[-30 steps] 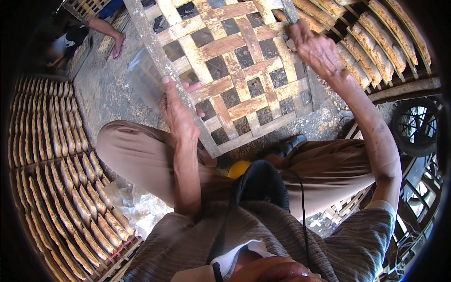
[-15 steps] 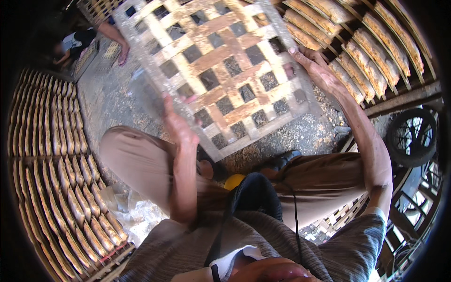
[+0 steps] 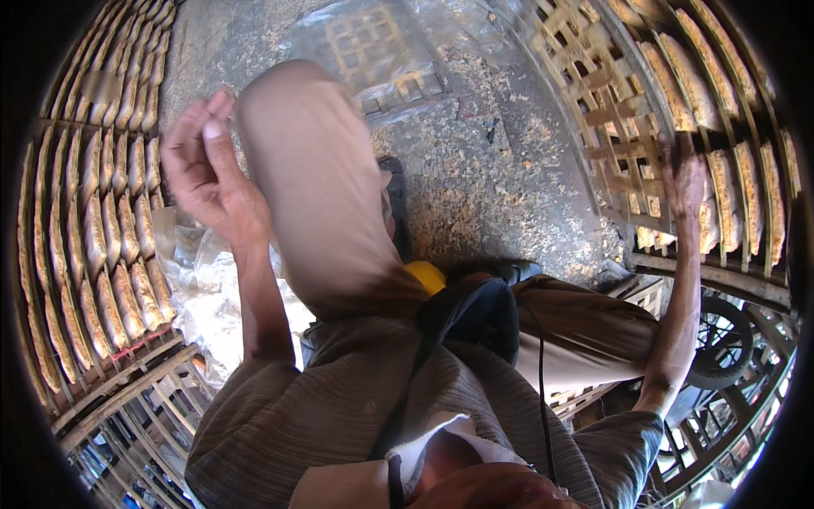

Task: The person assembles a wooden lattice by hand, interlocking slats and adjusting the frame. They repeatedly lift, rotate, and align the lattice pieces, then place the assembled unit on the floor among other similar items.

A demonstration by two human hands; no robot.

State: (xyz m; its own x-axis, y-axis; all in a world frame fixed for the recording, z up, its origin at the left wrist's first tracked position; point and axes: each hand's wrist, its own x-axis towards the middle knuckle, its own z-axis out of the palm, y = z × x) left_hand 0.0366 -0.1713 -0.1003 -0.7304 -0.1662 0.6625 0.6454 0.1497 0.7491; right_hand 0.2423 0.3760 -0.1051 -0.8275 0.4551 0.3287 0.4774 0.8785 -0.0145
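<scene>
My right hand (image 3: 683,183) grips the lower edge of a woven bamboo lattice tray (image 3: 604,119), held tilted at the far right over a rack of flat golden pieces (image 3: 731,144). Empty and raised at the left, my left hand (image 3: 203,174) has its fingers loosely curled and apart. It is beside my bent knee in tan trousers (image 3: 309,187) and near the left rack of pieces (image 3: 93,220).
A second lattice tray (image 3: 373,47) lies under clear plastic on the ground ahead. Crumbs cover the grey ground (image 3: 496,195). Crumpled plastic (image 3: 199,293) lies by the left rack. A dark wheel (image 3: 721,348) and wooden slats are at the lower right.
The lattice tray has swung from in front of me to the far right. My left hand has let go of it and pulled back to the left.
</scene>
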